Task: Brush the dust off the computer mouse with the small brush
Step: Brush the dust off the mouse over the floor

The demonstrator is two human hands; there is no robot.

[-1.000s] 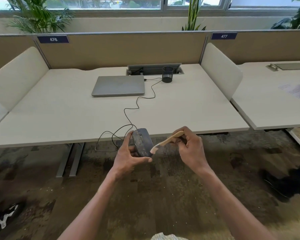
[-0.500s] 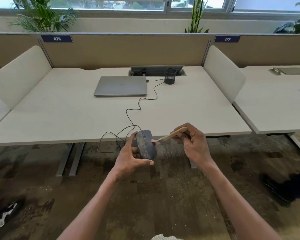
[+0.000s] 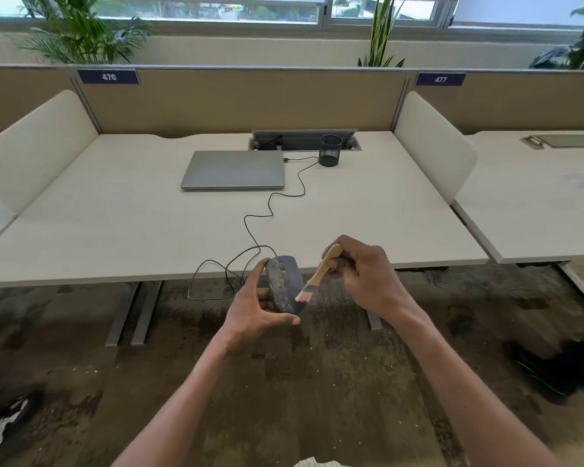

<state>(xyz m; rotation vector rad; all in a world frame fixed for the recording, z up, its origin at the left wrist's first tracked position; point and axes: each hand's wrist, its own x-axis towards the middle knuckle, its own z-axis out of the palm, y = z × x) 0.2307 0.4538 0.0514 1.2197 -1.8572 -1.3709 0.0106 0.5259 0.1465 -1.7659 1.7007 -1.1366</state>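
The left hand (image 3: pixel 253 310) grips the dusty wired mouse (image 3: pixel 284 284) off the desk's (image 3: pixel 115 230) front edge; the right hand (image 3: pixel 364 278) pinches the small brush (image 3: pixel 319 276), bristles touching. Its taut cable (image 3: pixel 270 207) could tug the mouse loose.

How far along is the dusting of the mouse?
Done: the left hand holds the dark grey corded computer mouse up off the desk. In hand: the right hand grips the small wooden-handled brush, bristles at the mouse's near end. Left: pale dust streaks show on its top.
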